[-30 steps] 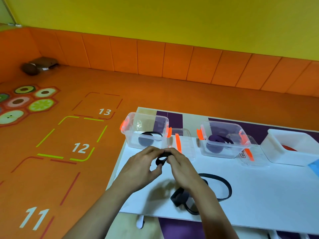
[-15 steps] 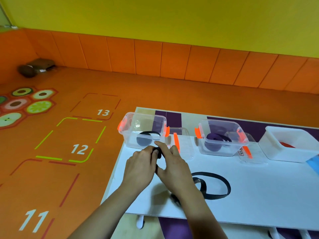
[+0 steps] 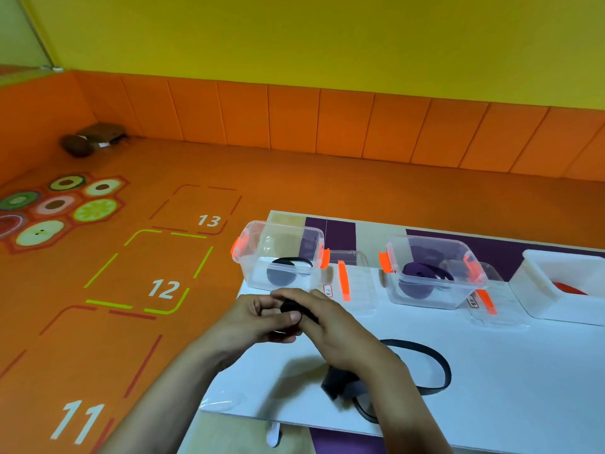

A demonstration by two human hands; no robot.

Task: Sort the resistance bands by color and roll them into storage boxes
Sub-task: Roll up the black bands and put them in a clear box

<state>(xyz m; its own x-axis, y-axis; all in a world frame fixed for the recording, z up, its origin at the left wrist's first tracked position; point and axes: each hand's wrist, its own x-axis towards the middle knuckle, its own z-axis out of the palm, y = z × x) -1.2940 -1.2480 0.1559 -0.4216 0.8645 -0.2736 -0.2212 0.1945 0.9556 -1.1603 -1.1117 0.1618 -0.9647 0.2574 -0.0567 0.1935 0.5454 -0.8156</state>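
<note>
**A:** Where is the black rubber resistance band (image 3: 292,308)?

**B:** Its rolled end sits between the two hands, over the near-left part of the flat white board (image 3: 491,371). The left hand (image 3: 252,317) has its fingers curled round the small black coil, with the thumb laid across it. The right hand (image 3: 340,332) pinches the same coil from the other side, fingers bent and close together.

**A:** And the rest of the band?

**B:** The loose length passes under the right wrist and lies on the board as an open loop. There is a blurred, bunched fold near the board's front edge.

**A:** What stands just beyond the hands?

**B:** A clear plastic storage box with orange clips (image 3: 253,257), open at the top, with a rolled black band (image 3: 280,275) inside. A clear flat lid with an orange strip (image 3: 352,283) lies just beside it, to the right.

**A:** Further along?

**B:** A second clear box with orange clips (image 3: 435,299) holds a rolled purple band (image 3: 419,280). Beyond that, a white plastic tub (image 3: 537,299) has something red (image 3: 568,288) in it, only partly seen.

**A:** And around the board?

**B:** An orange floor (image 3: 294,178) painted with the numbers 11, 12 and 13 and with fruit-slice hexagons (image 3: 62,208). An orange-panelled skirting runs under a yellow wall (image 3: 327,37).
</note>
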